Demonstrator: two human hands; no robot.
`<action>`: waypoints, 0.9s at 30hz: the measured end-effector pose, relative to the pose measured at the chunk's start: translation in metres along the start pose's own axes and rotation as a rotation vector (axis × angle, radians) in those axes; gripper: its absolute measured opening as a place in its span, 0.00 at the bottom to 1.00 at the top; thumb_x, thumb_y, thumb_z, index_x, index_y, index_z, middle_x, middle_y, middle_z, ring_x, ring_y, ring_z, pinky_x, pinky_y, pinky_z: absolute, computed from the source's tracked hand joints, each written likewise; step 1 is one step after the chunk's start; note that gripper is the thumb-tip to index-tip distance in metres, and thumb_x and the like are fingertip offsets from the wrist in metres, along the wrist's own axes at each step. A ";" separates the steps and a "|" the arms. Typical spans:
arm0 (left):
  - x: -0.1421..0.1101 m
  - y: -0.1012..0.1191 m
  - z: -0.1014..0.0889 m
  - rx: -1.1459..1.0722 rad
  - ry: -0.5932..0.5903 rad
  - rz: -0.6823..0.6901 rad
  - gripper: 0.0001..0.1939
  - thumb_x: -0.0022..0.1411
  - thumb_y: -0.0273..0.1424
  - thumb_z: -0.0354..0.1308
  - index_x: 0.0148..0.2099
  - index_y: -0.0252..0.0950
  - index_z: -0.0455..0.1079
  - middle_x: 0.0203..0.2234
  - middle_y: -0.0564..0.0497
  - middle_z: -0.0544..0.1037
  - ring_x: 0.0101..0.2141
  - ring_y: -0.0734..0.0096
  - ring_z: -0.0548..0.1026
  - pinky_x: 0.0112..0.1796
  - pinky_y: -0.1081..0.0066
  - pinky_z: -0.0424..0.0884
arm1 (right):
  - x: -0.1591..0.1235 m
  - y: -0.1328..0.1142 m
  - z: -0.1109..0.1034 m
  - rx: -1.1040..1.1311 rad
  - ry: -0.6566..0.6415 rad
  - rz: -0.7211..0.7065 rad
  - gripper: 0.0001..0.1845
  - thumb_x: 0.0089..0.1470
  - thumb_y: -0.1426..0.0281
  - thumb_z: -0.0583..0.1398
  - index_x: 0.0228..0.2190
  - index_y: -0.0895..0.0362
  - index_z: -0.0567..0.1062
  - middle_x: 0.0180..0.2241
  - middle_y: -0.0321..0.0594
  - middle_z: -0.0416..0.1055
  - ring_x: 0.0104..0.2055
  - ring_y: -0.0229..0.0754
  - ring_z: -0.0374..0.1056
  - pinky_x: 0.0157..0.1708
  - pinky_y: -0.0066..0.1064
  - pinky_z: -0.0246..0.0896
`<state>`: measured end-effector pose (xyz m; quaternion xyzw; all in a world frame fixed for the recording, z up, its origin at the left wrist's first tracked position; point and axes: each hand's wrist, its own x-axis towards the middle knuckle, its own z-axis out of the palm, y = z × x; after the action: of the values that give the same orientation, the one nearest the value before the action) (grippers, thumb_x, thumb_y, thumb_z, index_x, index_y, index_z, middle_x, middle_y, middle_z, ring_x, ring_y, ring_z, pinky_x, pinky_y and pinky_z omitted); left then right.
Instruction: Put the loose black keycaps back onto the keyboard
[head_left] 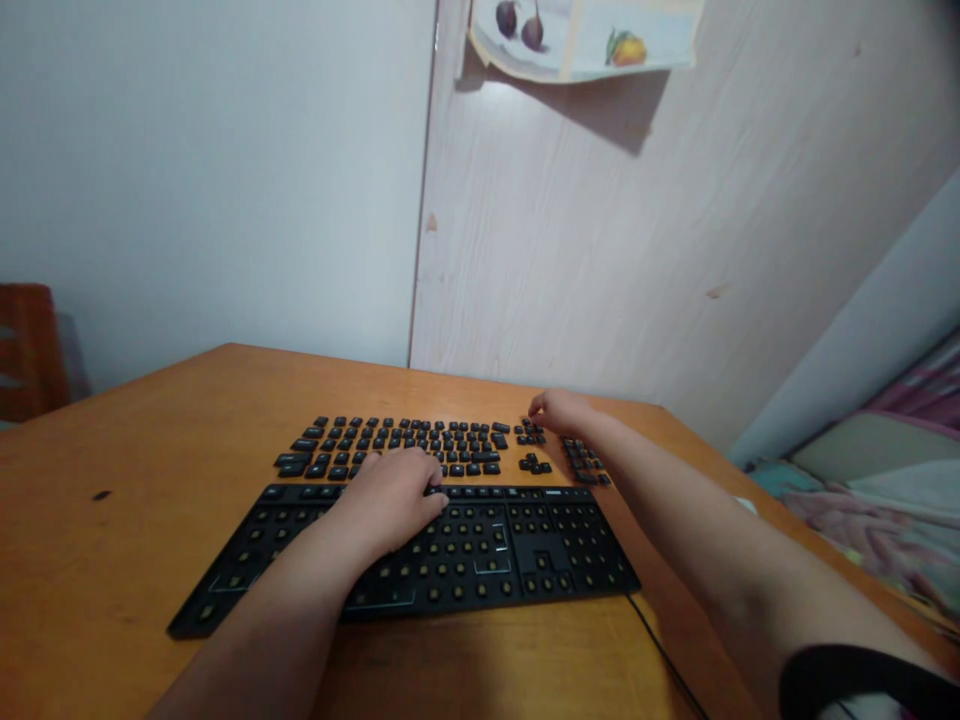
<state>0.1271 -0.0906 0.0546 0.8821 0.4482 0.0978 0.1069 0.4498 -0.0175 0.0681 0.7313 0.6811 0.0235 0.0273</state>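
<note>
Keyboard, black, plastic and oblong, lies on the smooth wooden table, its frame studded with small yellowish stems. Loose blocky keycaps sit in rows between it and the table's far edge. The left hand lies over the keyboard, fingers curled; the right hand bends its fingers at keycaps toward the table's far right corner. Whether either grasps anything, I cannot tell.

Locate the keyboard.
Low and slightly left of centre in the head view, the keyboard lies on the table beneath the left hand, nearer than the loose keys.
</note>
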 end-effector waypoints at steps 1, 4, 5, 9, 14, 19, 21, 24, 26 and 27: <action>0.000 0.000 0.000 -0.005 0.002 -0.001 0.10 0.59 0.39 0.56 0.37 0.41 0.74 0.39 0.48 0.79 0.42 0.55 0.75 0.42 0.59 0.66 | 0.004 0.000 0.001 -0.005 -0.008 -0.002 0.14 0.55 0.65 0.63 0.43 0.49 0.83 0.47 0.44 0.79 0.48 0.49 0.73 0.42 0.32 0.63; -0.001 0.000 0.000 -0.018 0.001 0.002 0.09 0.59 0.38 0.56 0.37 0.41 0.74 0.38 0.48 0.79 0.42 0.55 0.75 0.43 0.59 0.66 | 0.012 0.001 0.004 -0.016 -0.031 -0.014 0.15 0.54 0.64 0.63 0.43 0.49 0.83 0.47 0.44 0.79 0.48 0.49 0.73 0.42 0.32 0.63; -0.001 0.000 -0.001 -0.019 -0.002 0.003 0.09 0.59 0.38 0.56 0.37 0.40 0.74 0.39 0.48 0.79 0.43 0.55 0.75 0.43 0.59 0.66 | 0.014 0.001 0.004 -0.017 -0.037 -0.019 0.15 0.54 0.64 0.63 0.43 0.49 0.83 0.46 0.44 0.79 0.48 0.49 0.73 0.42 0.32 0.63; -0.002 0.001 -0.002 -0.019 -0.014 0.000 0.10 0.59 0.38 0.56 0.37 0.40 0.75 0.39 0.48 0.79 0.43 0.55 0.75 0.44 0.59 0.66 | 0.020 0.003 0.006 -0.015 -0.054 -0.030 0.16 0.53 0.64 0.63 0.44 0.50 0.83 0.45 0.44 0.79 0.47 0.48 0.73 0.41 0.31 0.62; -0.001 0.000 -0.001 -0.021 -0.009 -0.004 0.10 0.59 0.38 0.56 0.38 0.40 0.74 0.40 0.48 0.79 0.44 0.55 0.75 0.44 0.59 0.66 | 0.024 0.005 0.007 -0.002 -0.073 -0.048 0.15 0.53 0.64 0.64 0.43 0.50 0.83 0.45 0.43 0.80 0.46 0.47 0.73 0.39 0.30 0.62; 0.000 0.000 -0.001 -0.022 -0.010 0.000 0.10 0.59 0.39 0.56 0.37 0.40 0.74 0.39 0.48 0.79 0.43 0.56 0.75 0.43 0.61 0.66 | 0.025 0.005 0.008 0.007 -0.087 -0.061 0.14 0.52 0.66 0.64 0.42 0.49 0.84 0.44 0.41 0.80 0.45 0.46 0.73 0.39 0.29 0.62; 0.000 0.000 0.000 -0.021 -0.008 -0.005 0.10 0.59 0.39 0.56 0.37 0.40 0.74 0.39 0.48 0.79 0.42 0.56 0.75 0.43 0.61 0.66 | 0.026 0.005 0.009 0.012 -0.088 -0.063 0.14 0.51 0.66 0.64 0.41 0.49 0.84 0.43 0.41 0.80 0.45 0.45 0.73 0.38 0.29 0.62; 0.000 -0.001 0.000 -0.025 0.002 -0.001 0.10 0.59 0.39 0.56 0.37 0.40 0.74 0.39 0.48 0.79 0.42 0.57 0.74 0.43 0.61 0.66 | 0.028 0.006 0.011 0.022 -0.083 -0.061 0.14 0.51 0.66 0.64 0.40 0.49 0.84 0.42 0.40 0.80 0.43 0.45 0.73 0.37 0.29 0.61; 0.000 -0.001 0.000 -0.023 0.000 -0.005 0.10 0.59 0.39 0.56 0.37 0.40 0.74 0.39 0.48 0.79 0.43 0.57 0.74 0.43 0.61 0.65 | 0.029 0.007 0.012 0.030 -0.074 -0.055 0.13 0.50 0.66 0.65 0.39 0.50 0.84 0.40 0.41 0.80 0.42 0.45 0.73 0.36 0.29 0.61; 0.000 0.000 0.000 -0.021 -0.004 -0.008 0.10 0.59 0.39 0.57 0.37 0.40 0.74 0.39 0.48 0.79 0.43 0.56 0.74 0.43 0.61 0.65 | 0.029 0.007 0.013 0.036 -0.068 -0.052 0.13 0.50 0.66 0.65 0.39 0.51 0.84 0.40 0.41 0.80 0.41 0.45 0.73 0.36 0.30 0.61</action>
<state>0.1264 -0.0907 0.0549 0.8794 0.4503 0.1001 0.1175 0.4596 0.0104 0.0559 0.7141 0.6988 -0.0142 0.0380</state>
